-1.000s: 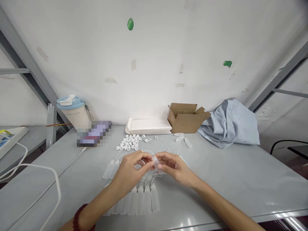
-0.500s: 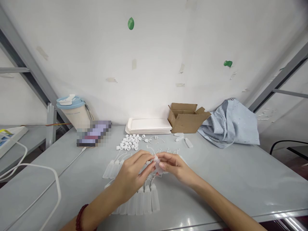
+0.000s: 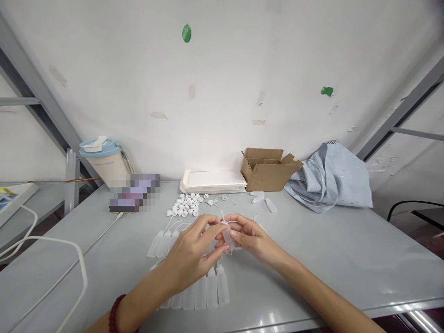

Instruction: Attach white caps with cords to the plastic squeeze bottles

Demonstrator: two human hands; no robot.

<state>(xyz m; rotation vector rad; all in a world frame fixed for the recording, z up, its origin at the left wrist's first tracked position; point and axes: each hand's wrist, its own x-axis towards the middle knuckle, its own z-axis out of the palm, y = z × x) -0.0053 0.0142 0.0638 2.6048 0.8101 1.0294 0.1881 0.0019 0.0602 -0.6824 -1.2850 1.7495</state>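
Both my hands meet over the middle of the grey table (image 3: 329,259). My right hand (image 3: 251,238) pinches a small translucent plastic bottle (image 3: 228,237) by its body. My left hand (image 3: 194,252) has its fingertips closed on the top of the same bottle. A row of similar small bottles (image 3: 208,291) lies on the table just below my hands. Another few bottles (image 3: 159,243) lie to the left. A heap of small white caps (image 3: 185,206) sits behind my hands. I wear a dark red bead bracelet (image 3: 114,314) on my left wrist.
A stack of white trays (image 3: 213,181) and an open cardboard box (image 3: 268,169) stand at the back by the wall. Pale blue cloth (image 3: 329,178) lies at the right. A lidded tub (image 3: 104,162), a blurred flat object (image 3: 133,199) and white cables (image 3: 52,249) are at the left.
My left hand has turned and slid forward over the bottle's top, its fingers curling more round it. The right hand keeps its hold and has barely moved.
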